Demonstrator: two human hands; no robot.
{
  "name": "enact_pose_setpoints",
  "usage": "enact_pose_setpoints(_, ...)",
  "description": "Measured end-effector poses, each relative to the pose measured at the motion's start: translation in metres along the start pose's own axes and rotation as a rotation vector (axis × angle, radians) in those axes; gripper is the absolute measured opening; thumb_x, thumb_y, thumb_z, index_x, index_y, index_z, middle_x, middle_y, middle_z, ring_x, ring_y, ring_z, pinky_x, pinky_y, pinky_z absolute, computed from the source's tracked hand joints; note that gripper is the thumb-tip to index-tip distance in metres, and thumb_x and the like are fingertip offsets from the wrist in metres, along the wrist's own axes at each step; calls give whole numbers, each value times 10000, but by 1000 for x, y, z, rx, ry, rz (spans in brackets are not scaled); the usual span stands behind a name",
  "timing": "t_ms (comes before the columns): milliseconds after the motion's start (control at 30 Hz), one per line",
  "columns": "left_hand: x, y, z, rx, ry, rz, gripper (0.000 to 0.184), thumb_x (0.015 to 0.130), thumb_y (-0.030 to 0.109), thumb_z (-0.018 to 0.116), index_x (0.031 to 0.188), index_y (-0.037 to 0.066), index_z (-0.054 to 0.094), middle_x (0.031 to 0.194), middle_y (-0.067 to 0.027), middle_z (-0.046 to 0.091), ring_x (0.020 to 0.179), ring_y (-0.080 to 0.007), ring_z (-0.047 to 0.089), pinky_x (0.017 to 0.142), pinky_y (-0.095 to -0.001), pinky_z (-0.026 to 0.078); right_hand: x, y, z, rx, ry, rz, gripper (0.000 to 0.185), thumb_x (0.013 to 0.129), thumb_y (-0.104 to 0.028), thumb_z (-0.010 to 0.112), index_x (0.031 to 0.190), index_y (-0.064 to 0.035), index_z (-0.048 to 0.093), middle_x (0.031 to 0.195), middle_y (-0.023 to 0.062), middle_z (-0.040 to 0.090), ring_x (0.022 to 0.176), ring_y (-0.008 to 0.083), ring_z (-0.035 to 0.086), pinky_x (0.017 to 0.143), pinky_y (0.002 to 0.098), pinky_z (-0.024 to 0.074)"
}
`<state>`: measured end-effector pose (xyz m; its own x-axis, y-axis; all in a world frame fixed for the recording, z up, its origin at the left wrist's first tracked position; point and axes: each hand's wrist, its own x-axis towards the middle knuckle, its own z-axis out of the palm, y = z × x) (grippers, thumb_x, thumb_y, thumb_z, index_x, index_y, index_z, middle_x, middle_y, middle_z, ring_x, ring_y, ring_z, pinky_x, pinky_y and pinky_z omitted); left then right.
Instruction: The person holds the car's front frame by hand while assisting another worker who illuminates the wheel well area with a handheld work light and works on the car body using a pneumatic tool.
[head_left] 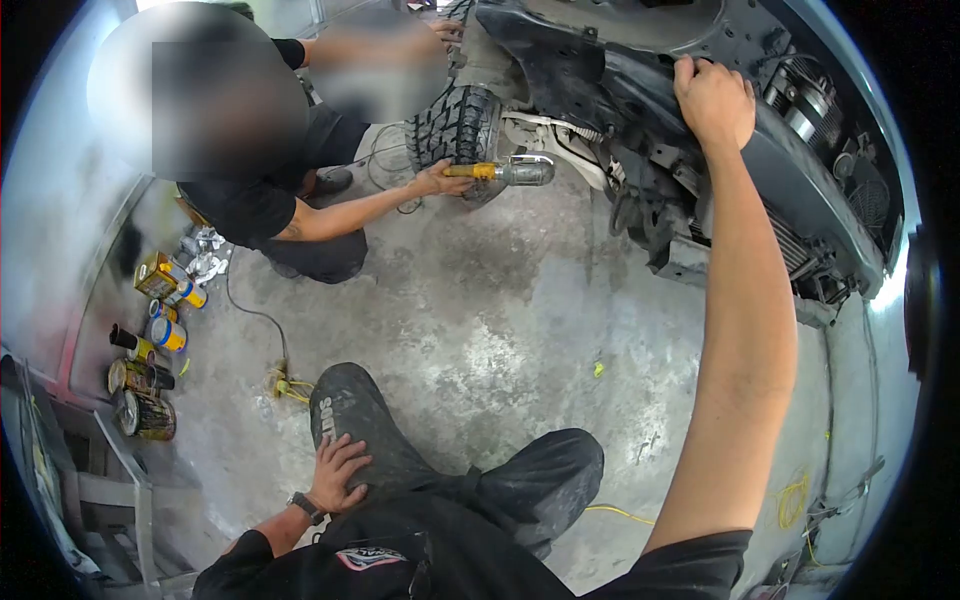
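My right hand point(715, 100) reaches up with its fingers curled over the edge of a dark body panel point(640, 85) on the stripped front of a vehicle. My left hand point(340, 472) lies on my trouser leg point(365, 420), fingers spread, holding nothing. Beyond the panel is a wheel with a knobbly tire point(450, 125). Beside it, a co-worker crouches, and that person's hand point(440, 180) grips a yellow-handled caged work light point(515, 171). Suspension parts point(560, 140) show behind the light.
Several paint cans point(145, 412) and other tins stand along the left wall. A cable point(262, 315) runs over the concrete floor point(480, 330) to a yellow cord plug point(280, 383). A coiled yellow cord point(793, 500) lies at the right. Exposed front-end parts point(800, 255) hang below the panel.
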<state>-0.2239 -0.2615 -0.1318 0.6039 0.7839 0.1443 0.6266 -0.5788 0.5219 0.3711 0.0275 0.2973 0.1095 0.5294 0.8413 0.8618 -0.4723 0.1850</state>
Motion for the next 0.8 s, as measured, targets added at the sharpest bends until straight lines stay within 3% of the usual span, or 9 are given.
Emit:
enact_pose_setpoints(67,2,-1,2,-10,-22,19,545,843,464,671,1304,175,644,1472,-82,541,1455,-362,384,1206,-644,177,0,2,-7,-8,-49,-13,524,1001,-417,394,1038,-66,781,1118,160,742,1080,363,676,1066,486,450)
enact_pose_setpoints(133,-3,-4,-1,-8,-15,14,541,849,447,674,1317,176,635,1483,-80,531,1462,-354,379,1210,-640,176,-1,-6,-18,82,-148,125,532,1008,-428,391,1061,-59,770,1103,172,742,1066,370,676,1053,484,457)
enact_pose_setpoints(267,-6,-5,-1,-16,-11,23,531,874,423,663,1344,180,616,1512,-76,503,1482,-340,353,1222,-628,164,-2,-1,-9,15,-46,2,548,1027,-468,396,1141,-62,745,1195,192,704,1145,385,633,1063,475,442)
enact_pose_setpoints(367,-7,-5,-2,-27,-29,16,537,885,443,641,1356,187,615,1516,-79,499,1484,-343,347,1229,-632,142,-1,-4,-14,-19,-111,38,542,1032,-462,393,1159,-64,739,1210,183,701,1155,374,627,1078,470,430)
enact_pose_setpoints(800,-6,-6,-2,-43,33,-34,527,850,409,673,1328,190,631,1491,-63,523,1476,-326,362,1215,-619,182,-4,-4,-12,-68,-59,-12,514,1043,-433,396,1126,-80,760,1125,186,724,1101,377,660,1105,482,434)
